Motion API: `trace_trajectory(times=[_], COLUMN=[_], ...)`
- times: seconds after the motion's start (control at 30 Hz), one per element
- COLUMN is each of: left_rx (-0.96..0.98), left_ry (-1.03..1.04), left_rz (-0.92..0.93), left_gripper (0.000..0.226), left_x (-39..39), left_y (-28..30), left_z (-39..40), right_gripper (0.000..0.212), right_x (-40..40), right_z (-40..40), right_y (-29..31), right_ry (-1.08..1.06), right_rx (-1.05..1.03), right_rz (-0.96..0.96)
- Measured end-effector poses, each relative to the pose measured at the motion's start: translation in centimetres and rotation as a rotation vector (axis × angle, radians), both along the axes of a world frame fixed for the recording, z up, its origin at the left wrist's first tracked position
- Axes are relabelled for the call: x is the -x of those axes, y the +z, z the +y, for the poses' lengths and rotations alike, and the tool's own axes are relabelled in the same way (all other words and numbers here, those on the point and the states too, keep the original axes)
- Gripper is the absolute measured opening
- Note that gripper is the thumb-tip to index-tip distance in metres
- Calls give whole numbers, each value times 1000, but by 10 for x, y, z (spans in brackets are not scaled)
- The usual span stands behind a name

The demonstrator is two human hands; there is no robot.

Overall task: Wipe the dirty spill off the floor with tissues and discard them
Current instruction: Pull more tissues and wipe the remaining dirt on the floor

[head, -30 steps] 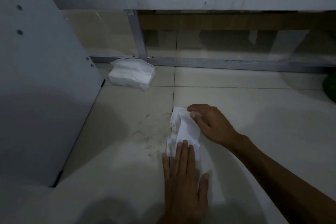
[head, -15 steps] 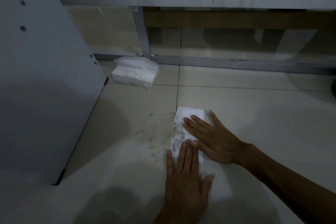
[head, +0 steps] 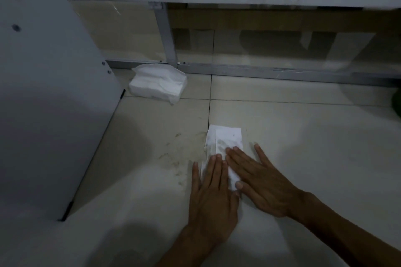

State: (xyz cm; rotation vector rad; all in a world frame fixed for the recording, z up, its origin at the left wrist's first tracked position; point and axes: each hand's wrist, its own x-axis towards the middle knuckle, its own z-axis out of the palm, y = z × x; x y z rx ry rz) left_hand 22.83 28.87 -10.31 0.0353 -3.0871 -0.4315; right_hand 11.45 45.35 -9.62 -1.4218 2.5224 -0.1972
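Pale tiled floor [head: 303, 136], dim light. We find the tissue [head: 224, 143] folded beside the spill [head: 180, 158], pinned under the flat, straight fingers of our left hand [head: 211, 197] and right hand [head: 258, 182], neither gripping. Risk: its soiled face could smear grime back.

A second ago the right hand [head: 260, 182] had its fingers curled over the far end of the folded tissue [head: 224, 140]; now it lies flat, fingers straight and spread, pressing the tissue's near right part, its thumb beside the left hand [head: 211, 193]. The tissue, bunched then, now lies smoothed into a flat strip, its far end uncovered and showing grey smears. The left hand's fingertips now cover more of its near end.
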Motion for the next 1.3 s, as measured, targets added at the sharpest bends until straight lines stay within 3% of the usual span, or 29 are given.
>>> trace_trajectory(times=[0.17, 0.37, 0.47, 0.7, 0.93, 1.07, 1.3], left_rx=[15, 10, -38, -28, -113, -127, -97], left_ry=[0, 20, -7, -35, 147, 309, 323], left_rz=[-46, 5, 8, -25, -16, -38, -104], left_gripper=[74, 70, 76, 80, 84, 95, 101], left_x=[1, 1, -7, -14, -24, -33, -37], left_y=[-4, 2, -2, -10, 1, 6, 1], left_z=[-1, 5, 22, 15, 33, 50, 51], right_gripper=[69, 64, 65, 67, 73, 72, 73], right_x=[1, 29, 38, 38, 50, 46, 40], right_z=[-3, -7, -16, -25, -34, -46, -52], right_y=[4, 23, 20, 2, 21, 21, 2], right_ry=[-7, -289, -257, -41, -87, -43, 28], right_rx=[-39, 302, 292, -58, -56, -70, -91], right_rz=[-11, -461, -368, -23, -211, -122, -6])
